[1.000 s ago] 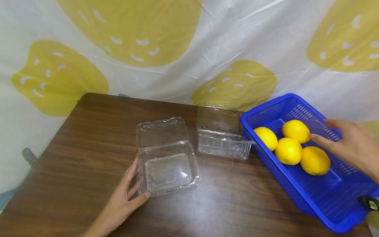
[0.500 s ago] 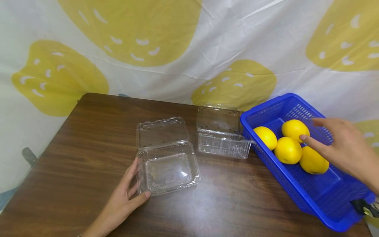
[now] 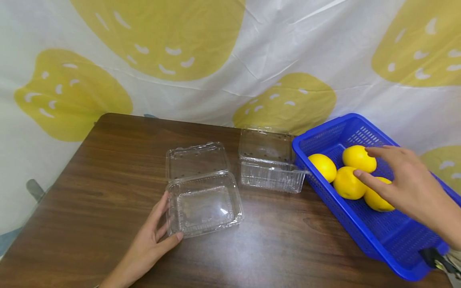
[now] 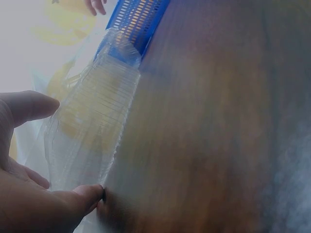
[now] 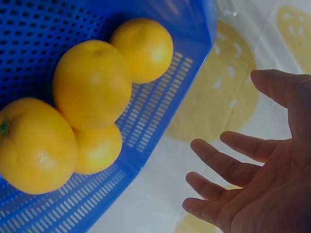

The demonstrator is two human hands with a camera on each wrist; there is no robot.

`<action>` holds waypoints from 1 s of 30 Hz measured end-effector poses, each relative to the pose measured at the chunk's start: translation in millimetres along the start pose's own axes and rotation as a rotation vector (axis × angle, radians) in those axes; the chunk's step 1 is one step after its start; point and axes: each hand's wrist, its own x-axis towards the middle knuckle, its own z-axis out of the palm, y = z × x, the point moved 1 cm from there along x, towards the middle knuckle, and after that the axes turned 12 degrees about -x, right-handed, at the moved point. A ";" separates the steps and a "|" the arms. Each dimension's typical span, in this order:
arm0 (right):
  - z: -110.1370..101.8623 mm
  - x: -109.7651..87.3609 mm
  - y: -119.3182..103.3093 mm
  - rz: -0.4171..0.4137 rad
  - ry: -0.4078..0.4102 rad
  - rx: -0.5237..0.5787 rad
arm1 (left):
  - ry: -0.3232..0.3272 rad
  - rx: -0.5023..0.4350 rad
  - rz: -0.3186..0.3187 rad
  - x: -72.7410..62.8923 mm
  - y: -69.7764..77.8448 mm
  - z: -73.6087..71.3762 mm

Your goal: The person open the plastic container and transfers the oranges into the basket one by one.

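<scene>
My left hand [image 3: 153, 236] holds the near-left corner of a clear plastic clamshell container [image 3: 236, 200], its thumb at the front corner and its fingers along the left side. The lid [image 3: 196, 162] lies folded back behind the base. In the left wrist view, the thumb [image 4: 87, 194] reaches the container's edge. My right hand [image 3: 407, 184], fingers spread and holding nothing, hovers over the blue basket [image 3: 399, 236]. Several yellow-orange citrus fruits [image 3: 349, 183] sit grouped in the basket's far half; the hand partly hides one fruit [image 3: 376, 196] in the head view.
A second clear clamshell container [image 3: 271, 178], lid raised, stands on the brown wooden table [image 3: 108, 172] against the basket's left side. Behind the table hangs a white curtain [image 3: 201, 96] with yellow fruit prints. The basket takes up the table's right end.
My right hand has moved left and slightly nearer over the basket, closer above the fruits. My left hand and both clamshell containers have stayed in place.
</scene>
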 end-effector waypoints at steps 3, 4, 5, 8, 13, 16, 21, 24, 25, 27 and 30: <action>-0.5 -3.4 -8.4 -0.006 0.007 0.017 | 0.001 0.004 0.005 0.3 0.1 -0.2; -0.5 -4.8 -11.2 -0.009 0.009 0.021 | 0.001 0.004 0.005 0.3 0.1 -0.3; -0.2 -6.2 -14.4 -0.012 0.013 0.024 | 0.001 0.004 0.006 0.4 0.2 -0.4; 0.5 -10.9 -24.1 -0.042 0.042 0.030 | 0.001 0.004 0.008 0.5 0.4 -0.9; 2.9 -18.8 -41.3 -0.102 0.087 0.051 | -0.006 0.019 0.028 0.7 1.7 -2.4; 5.4 -22.0 -51.6 -0.136 0.096 0.043 | -0.008 0.037 0.040 1.6 4.1 -4.7; 10.7 -28.1 -68.0 -0.190 0.144 0.033 | 0.026 0.065 0.049 4.9 14.6 -11.1; 13.5 -33.7 -75.7 -0.200 0.173 0.035 | 0.073 0.133 0.061 5.4 24.1 -15.6; 14.1 -35.9 -78.2 -0.200 0.179 0.033 | 0.092 0.168 0.061 5.2 28.1 -16.8; 15.2 -40.3 -83.3 -0.193 0.184 0.030 | 0.125 0.254 0.073 4.4 36.5 -18.3; 17.4 -46.2 -91.4 -0.198 0.191 0.025 | 0.157 0.371 0.105 3.9 50.7 -15.6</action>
